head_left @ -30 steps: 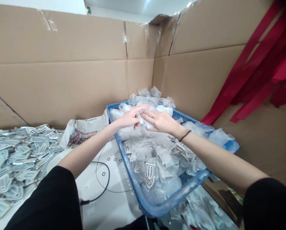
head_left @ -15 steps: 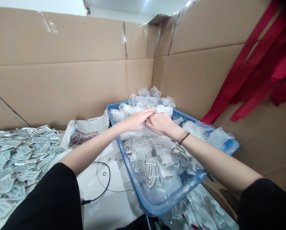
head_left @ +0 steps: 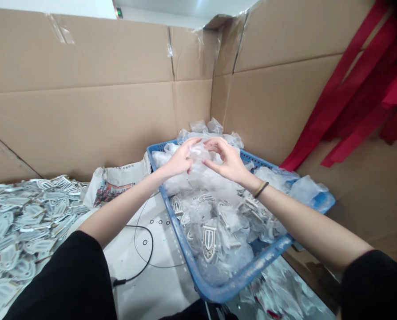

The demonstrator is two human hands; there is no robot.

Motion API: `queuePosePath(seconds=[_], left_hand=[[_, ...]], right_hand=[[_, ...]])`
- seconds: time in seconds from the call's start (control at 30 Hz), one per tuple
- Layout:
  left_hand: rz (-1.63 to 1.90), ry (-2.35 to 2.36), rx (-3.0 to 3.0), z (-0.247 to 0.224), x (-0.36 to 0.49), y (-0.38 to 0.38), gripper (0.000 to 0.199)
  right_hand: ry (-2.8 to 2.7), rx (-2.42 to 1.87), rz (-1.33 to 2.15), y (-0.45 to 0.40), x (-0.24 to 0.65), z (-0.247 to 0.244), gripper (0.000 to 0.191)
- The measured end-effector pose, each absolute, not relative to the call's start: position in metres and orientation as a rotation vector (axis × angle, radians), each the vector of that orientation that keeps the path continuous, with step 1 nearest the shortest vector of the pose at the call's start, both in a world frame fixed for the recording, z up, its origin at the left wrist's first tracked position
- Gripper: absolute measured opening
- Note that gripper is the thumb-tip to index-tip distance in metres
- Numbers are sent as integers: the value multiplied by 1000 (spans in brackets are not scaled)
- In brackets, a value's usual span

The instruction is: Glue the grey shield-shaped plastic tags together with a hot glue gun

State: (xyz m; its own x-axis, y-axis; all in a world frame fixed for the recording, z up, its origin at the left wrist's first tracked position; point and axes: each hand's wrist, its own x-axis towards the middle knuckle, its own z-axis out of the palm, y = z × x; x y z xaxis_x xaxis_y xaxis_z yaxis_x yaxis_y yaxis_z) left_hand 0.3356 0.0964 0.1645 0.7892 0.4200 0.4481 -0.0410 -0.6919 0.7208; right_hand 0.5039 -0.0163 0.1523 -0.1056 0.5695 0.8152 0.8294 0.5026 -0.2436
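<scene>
Over the far half of the blue plastic basket (head_left: 181,242), my left hand (head_left: 180,159) and my right hand (head_left: 227,161) face each other with curved fingers. Between their fingertips is a crumpled clear plastic bag (head_left: 198,153); its contents cannot be made out. Both hands appear to grip it from opposite sides, thumbs below and fingers above. More clear bags fill the basket under and around my hands. In the nearer ones, white shield-shaped pieces with dark markings (head_left: 209,242) show through the plastic.
Loose white-and-gold pieces (head_left: 28,222) are heaped at the left. A printed paper or bag (head_left: 118,182) lies beside the basket, and a black cable (head_left: 148,253) crosses the white surface. Cardboard walls (head_left: 101,89) stand behind; red ribbons (head_left: 345,89) hang right. Plastic bags (head_left: 285,289) lie below the basket.
My hands were pressed together, one over the other. They have now moved apart sideways, the fingers have spread, and the plastic bag shows between them.
</scene>
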Motion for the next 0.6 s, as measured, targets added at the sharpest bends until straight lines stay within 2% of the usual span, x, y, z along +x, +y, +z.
queuePosePath(seconds=[0.1,0.3,0.43,0.6], left_hand=[[649,306,2029,170,324,96,86],[597,232,2093,168,320,88,77],[536,258,2291,158,326,91,79],[411,232,2732,144,332,101,75]], right_hand=[[-2051,-1123,-504,-18,505,155,28],[-2421,-1336,-834,-18,502,157,51],[-2546,-1471,-795,-16,497,157,46],[-2597,-1624,-635,-22,486,143,57]])
